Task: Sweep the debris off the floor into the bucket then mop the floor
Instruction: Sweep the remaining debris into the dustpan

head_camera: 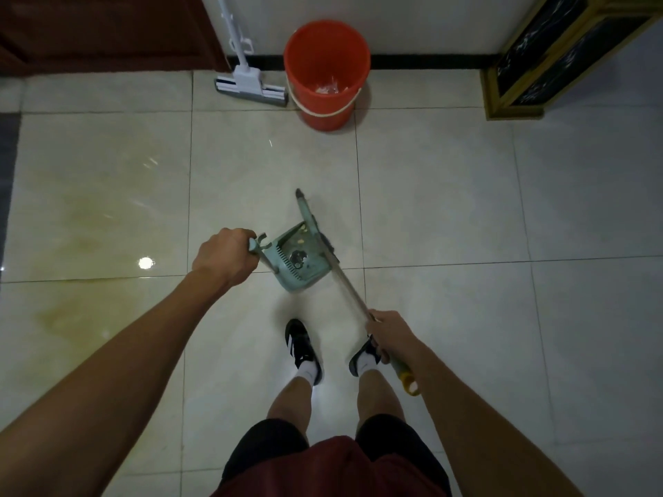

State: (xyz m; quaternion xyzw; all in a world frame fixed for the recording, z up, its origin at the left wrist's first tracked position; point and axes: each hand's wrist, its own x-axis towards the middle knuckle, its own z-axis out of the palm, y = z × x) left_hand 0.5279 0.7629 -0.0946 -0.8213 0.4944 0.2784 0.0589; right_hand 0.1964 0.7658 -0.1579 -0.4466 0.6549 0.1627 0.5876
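Observation:
My left hand [224,255] grips the top of the handle of a green dustpan [301,260], which holds a few bits of debris and a dark clump. My right hand [389,335] grips the long handle of a broom [349,285]; its green head reaches past the far side of the dustpan. A red bucket [326,66] stands by the far wall with some scraps at its bottom. A white sponge mop [251,84] leans against the wall just left of the bucket.
The floor is glossy pale tile [448,195] with a yellowish stain at the left. A dark cabinet with gold trim [538,66] stands at the far right and a brown door [107,30] at the far left. My feet [303,347] are below the dustpan.

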